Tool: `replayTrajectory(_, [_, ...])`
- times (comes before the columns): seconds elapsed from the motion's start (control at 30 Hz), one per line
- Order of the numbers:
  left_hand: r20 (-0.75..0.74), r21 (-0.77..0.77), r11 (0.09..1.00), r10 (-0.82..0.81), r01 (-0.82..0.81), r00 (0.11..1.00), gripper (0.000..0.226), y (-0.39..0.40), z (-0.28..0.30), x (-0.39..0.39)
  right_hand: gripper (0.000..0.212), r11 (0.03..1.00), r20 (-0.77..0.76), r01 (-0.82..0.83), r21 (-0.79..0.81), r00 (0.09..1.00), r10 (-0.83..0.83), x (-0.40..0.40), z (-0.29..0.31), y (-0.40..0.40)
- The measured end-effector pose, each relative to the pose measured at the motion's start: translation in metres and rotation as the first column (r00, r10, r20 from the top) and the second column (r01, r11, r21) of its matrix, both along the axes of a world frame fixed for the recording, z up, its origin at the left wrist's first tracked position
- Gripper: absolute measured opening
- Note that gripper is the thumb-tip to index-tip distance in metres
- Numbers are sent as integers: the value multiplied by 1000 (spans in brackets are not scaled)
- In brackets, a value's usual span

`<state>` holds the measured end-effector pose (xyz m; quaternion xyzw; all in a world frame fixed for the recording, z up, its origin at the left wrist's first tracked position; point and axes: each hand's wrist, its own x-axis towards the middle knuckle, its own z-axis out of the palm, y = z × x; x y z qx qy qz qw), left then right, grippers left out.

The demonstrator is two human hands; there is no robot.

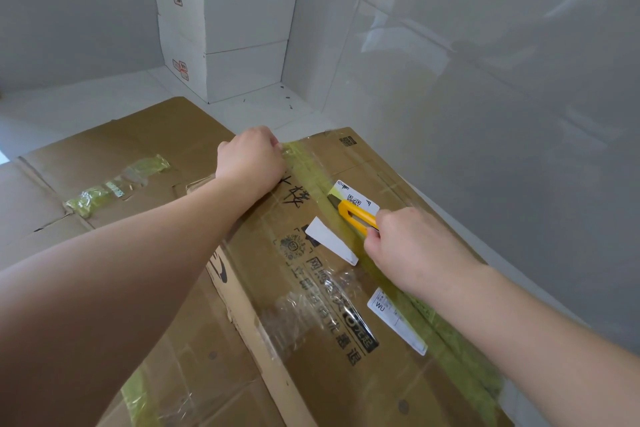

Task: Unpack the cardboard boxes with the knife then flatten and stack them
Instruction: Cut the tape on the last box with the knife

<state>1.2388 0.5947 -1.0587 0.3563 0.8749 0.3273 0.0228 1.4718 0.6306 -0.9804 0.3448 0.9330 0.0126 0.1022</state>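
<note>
Head view: my right hand (412,246) grips the yellow knife (355,215) tight, my curled left hand (251,159) presses the box (311,305), so I should cut slowly along the green tape (311,170).

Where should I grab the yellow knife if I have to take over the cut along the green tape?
Probably by the rear of the handle, coming from the near side. The yellow knife lies along the green tape with its blade end pointing away, and the right hand already grips that rear part. The left hand steadies the cardboard box further up.
</note>
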Motion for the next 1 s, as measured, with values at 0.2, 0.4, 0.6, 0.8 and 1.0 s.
replayTrajectory(0.2, [-14,1,1000,-10,10,1000,14,-2,0,0,38,989,14,-67,135,998,66,16,-6,-3])
replayTrajectory(0.4, [-10,-6,1000,-4,4,1000,13,-1,0,0,27,986,-2,-67,155,998,69,31,-10,-4])
replayTrajectory(0.6, [-8,-4,1000,-4,4,1000,15,-2,0,0,24,986,25,-50,159,999,47,39,-8,-8])
replayTrajectory(0.8, [-14,-10,1000,-4,4,1000,22,-2,0,0,26,982,101,-71,178,993,53,52,-9,-12])
replayTrajectory(1.0, [-31,-37,999,-9,8,999,15,-2,-1,0,29,985,133,-75,158,990,54,59,-8,-14])
